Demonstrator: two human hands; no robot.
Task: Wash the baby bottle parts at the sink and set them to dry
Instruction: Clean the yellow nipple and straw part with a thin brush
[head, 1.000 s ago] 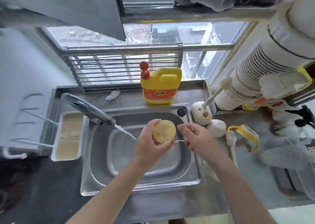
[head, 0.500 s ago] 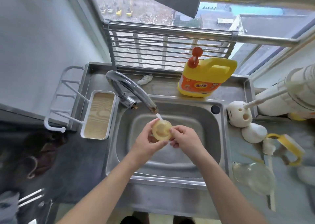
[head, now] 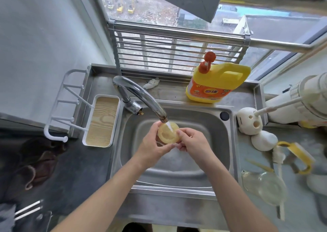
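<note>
Over the steel sink [head: 228,143] I hold a round, pale yellow bottle part [head: 167,133] under the running tap [head: 141,97]. Water falls onto its upper right. My left hand [head: 150,150] grips it from the left and below. My right hand [head: 192,143] pinches its right edge with curled fingers. On the counter to the right lie a clear bottle [head: 265,185], a yellow-handled bottle collar [head: 299,159] and a white brush [head: 278,158].
A yellow detergent jug [head: 217,83] with a red pump stands behind the sink. White round holders [head: 249,122] sit at the right rim. A white drying rack with a wood-grain tray [head: 100,120] stands left of the sink. A dark cloth [head: 39,161] lies on the left counter.
My view swung left and down towards the sink. Both hands carried the yellow part from beside the water stream to right under the spout, and my right hand closed on its edge.
</note>
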